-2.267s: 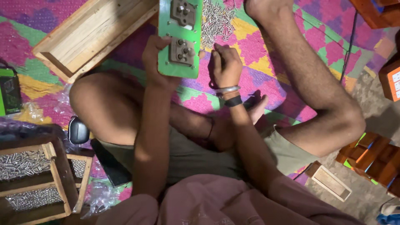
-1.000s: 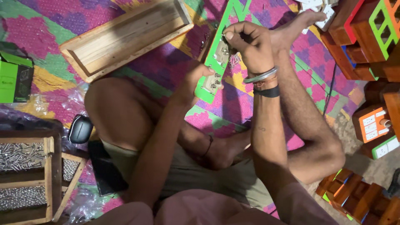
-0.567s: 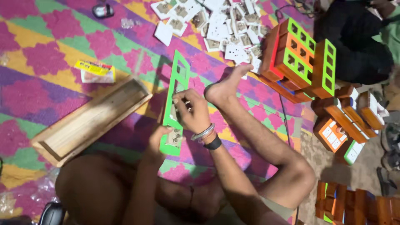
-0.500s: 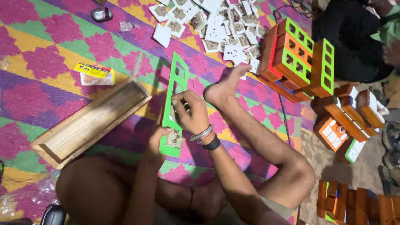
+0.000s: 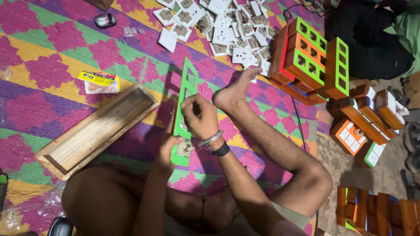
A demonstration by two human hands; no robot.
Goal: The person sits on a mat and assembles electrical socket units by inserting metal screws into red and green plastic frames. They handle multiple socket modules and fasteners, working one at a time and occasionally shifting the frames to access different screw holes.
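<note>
A long green panel point(image 5: 189, 83) with square cut-outs stands tilted over the patterned mat, between my knees. My left hand point(image 5: 168, 150) grips its near end, where a grey-white switch module point(image 5: 183, 148) sits in a cut-out. My right hand point(image 5: 200, 117), with a metal bangle and a black band on the wrist, is closed against the middle of the panel; its fingers hide what they pinch. My bare right foot point(image 5: 234, 91) rests just right of the panel.
An open wooden box point(image 5: 98, 129) lies left of the panel. Several white switch modules point(image 5: 218, 28) are scattered at the top. Orange and green boxes point(image 5: 315, 61) are stacked at right, more at lower right. A yellow packet point(image 5: 98, 81) lies on the mat. Another person sits at top right.
The view has swung from my lap out over the mat. The panel went from held upright before me to tilted low, with my right hand moved onto its middle.
</note>
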